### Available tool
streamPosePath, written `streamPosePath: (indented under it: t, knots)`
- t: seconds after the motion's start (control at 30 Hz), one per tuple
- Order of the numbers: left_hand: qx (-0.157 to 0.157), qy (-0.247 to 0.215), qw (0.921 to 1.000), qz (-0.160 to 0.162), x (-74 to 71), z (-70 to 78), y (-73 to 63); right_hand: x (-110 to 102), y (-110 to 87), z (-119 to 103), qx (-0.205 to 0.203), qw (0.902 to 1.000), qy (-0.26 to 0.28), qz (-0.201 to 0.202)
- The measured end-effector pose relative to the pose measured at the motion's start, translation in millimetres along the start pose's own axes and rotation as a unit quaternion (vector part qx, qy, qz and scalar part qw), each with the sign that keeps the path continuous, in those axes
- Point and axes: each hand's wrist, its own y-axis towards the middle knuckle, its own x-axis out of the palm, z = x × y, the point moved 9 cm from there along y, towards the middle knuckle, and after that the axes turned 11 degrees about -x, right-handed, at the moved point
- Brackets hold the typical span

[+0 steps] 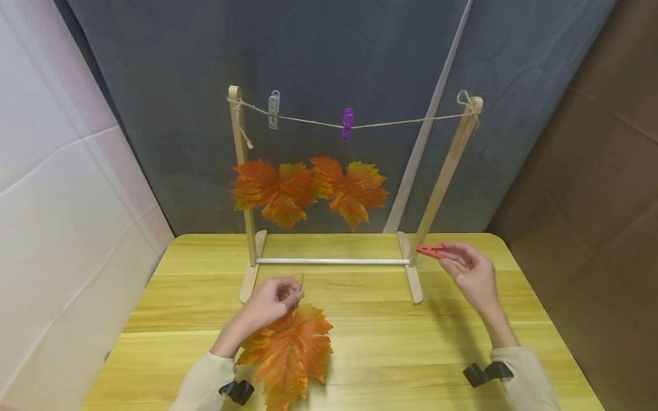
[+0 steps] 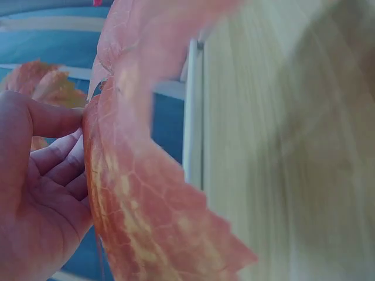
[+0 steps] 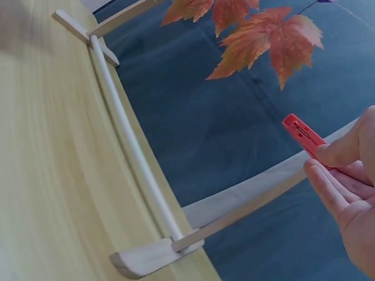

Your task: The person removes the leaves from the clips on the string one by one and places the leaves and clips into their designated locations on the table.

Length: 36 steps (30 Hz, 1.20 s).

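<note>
An orange maple leaf [image 1: 294,354] hangs by its thin stem from my left hand [image 1: 272,299], which pinches the stem above the table. In the left wrist view the same leaf [image 2: 135,193] fills the middle and partly covers the fingers. My right hand [image 1: 470,274] pinches a red clothespin [image 1: 429,252] near the right post. The right wrist view shows that clothespin [image 3: 304,133] between thumb and fingers. On the twine line [image 1: 406,122], a clear clothespin [image 1: 273,111] and a purple clothespin [image 1: 348,124] are clipped, with two similar leaves [image 1: 277,191] hanging below them.
A wooden frame with a left post [image 1: 240,171] and a right post [image 1: 446,171] carries the line. A white rod [image 1: 334,261] joins its feet on the yellow wood-grain table [image 1: 390,365]. Dark cloth [image 1: 329,51] stands behind.
</note>
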Motion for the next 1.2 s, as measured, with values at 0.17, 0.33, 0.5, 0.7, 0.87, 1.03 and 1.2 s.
streamPosePath:
  t: [0.17,0.33,0.5,0.7,0.87,1.03,1.2]
  knots:
    - [-0.025,-0.006,0.9996,0.016,-9.5,-21.2,-9.0,0,-8.1,8,-0.001,1.0000,0.007,0.006]
    - [-0.060,-0.017,0.9976,0.031,-18.4,-43.9,-20.0,-4,-24.0,20,0.012,0.9998,0.005,0.017]
    - [-0.096,-0.018,0.9945,0.038,-25.4,-68.3,-33.8,-6,-40.4,32,0.034,0.9990,0.008,0.030]
    - [-0.122,-0.018,0.9917,0.037,-31.3,-88.3,-43.7,-10,-48.5,41,0.052,0.9981,-0.007,0.032]
    - [-0.134,-0.012,0.9903,0.035,-37.7,-100.7,-49.7,-13,-53.6,52,0.079,0.9962,-0.019,0.033]
    - [-0.145,-0.006,0.9888,0.036,-46.8,-113.8,-54.5,-16,-58.7,63,0.105,0.9933,-0.011,0.046]
    - [-0.164,0.000,0.9858,0.037,-57.3,-130.3,-59.2,-15,-60.9,70,0.118,0.9917,0.001,0.050]
